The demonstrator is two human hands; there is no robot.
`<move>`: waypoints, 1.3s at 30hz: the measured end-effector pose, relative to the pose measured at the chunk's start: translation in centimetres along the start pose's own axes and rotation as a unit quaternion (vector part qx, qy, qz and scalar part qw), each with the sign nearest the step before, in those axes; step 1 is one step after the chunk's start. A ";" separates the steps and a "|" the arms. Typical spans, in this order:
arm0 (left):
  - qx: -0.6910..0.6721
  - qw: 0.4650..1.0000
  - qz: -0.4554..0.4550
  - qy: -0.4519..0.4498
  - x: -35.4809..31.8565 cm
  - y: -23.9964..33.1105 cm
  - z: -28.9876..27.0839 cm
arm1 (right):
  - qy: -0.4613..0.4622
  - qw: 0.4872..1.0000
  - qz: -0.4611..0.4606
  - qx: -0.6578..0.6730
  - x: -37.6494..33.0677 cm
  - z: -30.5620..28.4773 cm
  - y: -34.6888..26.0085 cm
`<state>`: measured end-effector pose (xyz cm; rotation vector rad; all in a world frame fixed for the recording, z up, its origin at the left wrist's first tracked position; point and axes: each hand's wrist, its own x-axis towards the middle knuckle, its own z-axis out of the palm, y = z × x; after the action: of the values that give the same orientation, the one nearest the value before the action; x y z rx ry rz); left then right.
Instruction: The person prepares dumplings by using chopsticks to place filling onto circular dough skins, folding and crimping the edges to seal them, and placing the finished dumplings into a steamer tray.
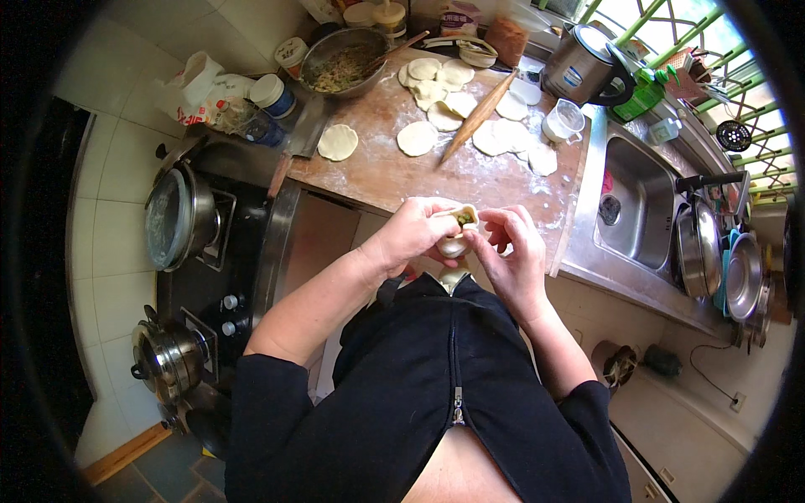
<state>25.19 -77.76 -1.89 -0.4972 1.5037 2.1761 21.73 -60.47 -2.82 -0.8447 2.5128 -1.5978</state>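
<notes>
Both hands — left hand (pixel 412 232), right hand (pixel 513 243) — pinching filled dumpling (pixel 459 221), above floured board (pixel 377 172)

Wooden board (pixel 377 172), floured; dough rounds (pixel 417 138); rolling pin (pixel 478 117); metal bowl (pixel 344 60) of filling. Kettle (pixel 579 63), measuring cup (pixel 563 121), sink (pixel 637 201), stacked pans (pixel 721 260). Stove (pixel 226 251) with lidded pots (pixel 172 218).
</notes>
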 end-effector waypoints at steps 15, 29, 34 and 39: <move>0.086 0.996 -0.003 -0.037 1.1 -1.2 -0.9 | -0.062 0.993 -0.086 -0.044 0.4 -0.5 -0.6; 0.016 0.996 0.089 0.022 0.0 -0.5 0.3 | 0.015 0.998 0.022 0.061 0.0 0.0 -0.2; -0.081 0.986 0.103 0.108 0.5 -2.7 1.5 | 0.024 0.998 -0.061 -0.025 -0.2 0.7 0.6; 0.097 0.983 0.127 0.087 1.2 -2.8 0.3 | -0.036 0.955 -0.208 -0.210 0.4 0.0 -0.2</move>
<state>25.73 -76.43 -4.55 -0.4597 1.9470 2.1851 21.51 -60.70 -2.56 -1.5348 2.7996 -1.0746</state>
